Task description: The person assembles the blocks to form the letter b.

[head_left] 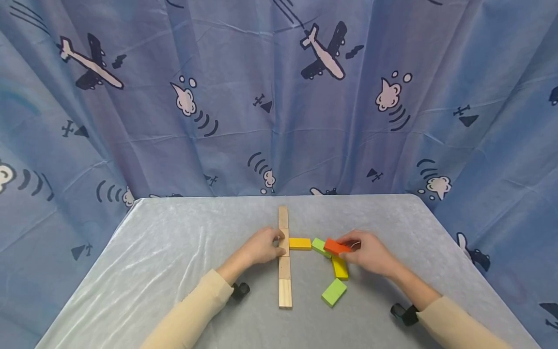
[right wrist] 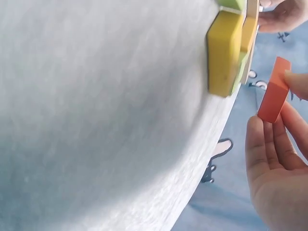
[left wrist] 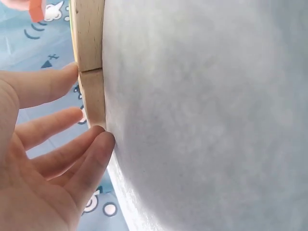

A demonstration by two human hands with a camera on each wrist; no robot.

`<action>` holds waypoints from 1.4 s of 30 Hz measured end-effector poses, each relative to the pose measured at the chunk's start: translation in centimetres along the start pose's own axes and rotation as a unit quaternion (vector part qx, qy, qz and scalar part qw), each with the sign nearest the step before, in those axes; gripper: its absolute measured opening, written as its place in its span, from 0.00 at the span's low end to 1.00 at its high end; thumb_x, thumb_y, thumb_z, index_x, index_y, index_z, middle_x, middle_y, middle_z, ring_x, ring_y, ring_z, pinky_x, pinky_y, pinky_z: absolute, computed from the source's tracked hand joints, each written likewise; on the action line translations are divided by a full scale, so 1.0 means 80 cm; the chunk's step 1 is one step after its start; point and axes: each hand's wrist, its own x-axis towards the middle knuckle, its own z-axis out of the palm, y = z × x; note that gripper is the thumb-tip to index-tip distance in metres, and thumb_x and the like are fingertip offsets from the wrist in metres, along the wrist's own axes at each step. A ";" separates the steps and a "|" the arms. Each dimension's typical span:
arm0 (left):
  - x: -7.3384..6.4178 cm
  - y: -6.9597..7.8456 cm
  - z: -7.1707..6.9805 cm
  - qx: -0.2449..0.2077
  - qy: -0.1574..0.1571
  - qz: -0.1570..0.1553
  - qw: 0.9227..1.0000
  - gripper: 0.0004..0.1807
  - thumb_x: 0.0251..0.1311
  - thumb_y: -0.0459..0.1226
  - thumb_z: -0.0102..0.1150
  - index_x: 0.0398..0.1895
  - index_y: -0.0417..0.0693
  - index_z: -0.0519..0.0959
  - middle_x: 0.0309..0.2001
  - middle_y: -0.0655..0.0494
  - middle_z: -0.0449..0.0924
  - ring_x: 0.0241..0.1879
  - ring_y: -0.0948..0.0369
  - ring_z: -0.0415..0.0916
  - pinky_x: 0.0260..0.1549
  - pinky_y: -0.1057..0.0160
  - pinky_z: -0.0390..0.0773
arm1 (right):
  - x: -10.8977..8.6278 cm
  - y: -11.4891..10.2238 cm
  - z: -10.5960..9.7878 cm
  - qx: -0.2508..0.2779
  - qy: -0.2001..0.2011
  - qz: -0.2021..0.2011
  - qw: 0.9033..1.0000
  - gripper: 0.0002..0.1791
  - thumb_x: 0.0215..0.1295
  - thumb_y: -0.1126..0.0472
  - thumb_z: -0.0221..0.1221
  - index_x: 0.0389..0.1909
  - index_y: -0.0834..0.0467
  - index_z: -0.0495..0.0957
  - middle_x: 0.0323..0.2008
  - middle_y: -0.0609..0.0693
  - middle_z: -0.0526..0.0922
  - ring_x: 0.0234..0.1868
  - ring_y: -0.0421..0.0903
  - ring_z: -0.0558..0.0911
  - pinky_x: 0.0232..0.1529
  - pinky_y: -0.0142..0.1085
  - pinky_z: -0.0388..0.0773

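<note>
Plain wooden blocks (head_left: pixel 285 267) lie end to end in a straight line on the table. My left hand (head_left: pixel 263 246) touches this line from its left side, thumb and fingers spread apart along one wooden block (left wrist: pixel 92 96). In my right hand (head_left: pixel 370 253), an orange-red block (head_left: pixel 335 247) is pinched between thumb and fingers. It is held above the join of a light green block (head_left: pixel 319 245) and a yellow block (head_left: pixel 340 269). Another yellow block (head_left: pixel 300 244) stretches from the wooden line toward that light green block.
A second light green block (head_left: pixel 334 292) lies angled in front of the curved row. Grey-white cloth (head_left: pixel 183 242) covers the table. Behind it hangs a blue curtain (head_left: pixel 231 97) with airplane prints. A black wrist camera (head_left: pixel 404 314) sits on the right forearm.
</note>
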 end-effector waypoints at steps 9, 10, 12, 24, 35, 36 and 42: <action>-0.017 0.003 0.002 0.023 -0.011 0.005 1.000 0.22 0.60 0.47 0.71 0.53 0.44 0.83 0.50 0.47 0.81 0.49 0.53 0.77 0.49 0.53 0.78 | -0.009 -0.019 0.014 0.004 -0.023 -0.027 0.999 0.14 0.58 0.64 0.71 0.46 0.59 0.85 0.44 0.48 0.83 0.42 0.45 0.79 0.48 0.45 0.81; -0.020 0.004 0.003 0.025 -0.013 0.006 1.000 0.23 0.60 0.47 0.71 0.54 0.45 0.83 0.50 0.48 0.81 0.49 0.54 0.77 0.49 0.53 0.78 | -0.010 -0.020 0.016 0.006 -0.025 -0.032 0.999 0.14 0.58 0.64 0.71 0.46 0.59 0.85 0.43 0.47 0.83 0.42 0.45 0.79 0.47 0.44 0.81; -0.025 0.007 0.002 0.025 -0.020 0.006 0.999 0.24 0.60 0.48 0.71 0.55 0.45 0.82 0.51 0.49 0.81 0.50 0.54 0.77 0.50 0.53 0.78 | -0.013 -0.022 0.020 0.012 -0.031 -0.042 0.999 0.15 0.57 0.63 0.72 0.46 0.59 0.85 0.43 0.47 0.83 0.42 0.44 0.79 0.47 0.44 0.81; -0.054 0.015 0.000 0.043 -0.071 0.015 0.996 0.39 0.52 0.56 0.75 0.65 0.49 0.76 0.59 0.51 0.75 0.61 0.52 0.71 0.58 0.50 0.74 | -0.022 -0.046 0.040 -0.012 -0.088 -0.042 0.995 0.16 0.57 0.59 0.73 0.47 0.52 0.86 0.41 0.40 0.81 0.41 0.42 0.77 0.43 0.38 0.78; -0.057 0.013 0.004 0.055 -0.077 0.021 0.995 0.42 0.49 0.57 0.77 0.67 0.50 0.75 0.62 0.51 0.73 0.63 0.52 0.69 0.59 0.51 0.74 | -0.029 -0.057 0.061 -0.002 -0.127 -0.084 0.988 0.15 0.58 0.60 0.73 0.47 0.51 0.86 0.41 0.36 0.82 0.42 0.37 0.78 0.46 0.37 0.78; -0.057 0.013 0.004 0.056 -0.075 0.022 0.995 0.42 0.49 0.57 0.77 0.66 0.50 0.75 0.61 0.51 0.73 0.62 0.52 0.69 0.58 0.51 0.74 | -0.029 -0.059 0.063 -0.004 -0.133 -0.080 0.988 0.15 0.58 0.60 0.73 0.47 0.50 0.87 0.41 0.35 0.81 0.42 0.36 0.78 0.46 0.37 0.78; -0.057 0.013 0.005 0.059 -0.071 0.024 0.995 0.42 0.49 0.57 0.77 0.66 0.50 0.76 0.61 0.52 0.74 0.61 0.53 0.70 0.58 0.52 0.74 | -0.030 -0.065 0.072 -0.004 -0.176 -0.054 0.983 0.14 0.59 0.59 0.71 0.47 0.48 0.86 0.41 0.33 0.80 0.43 0.35 0.77 0.46 0.35 0.78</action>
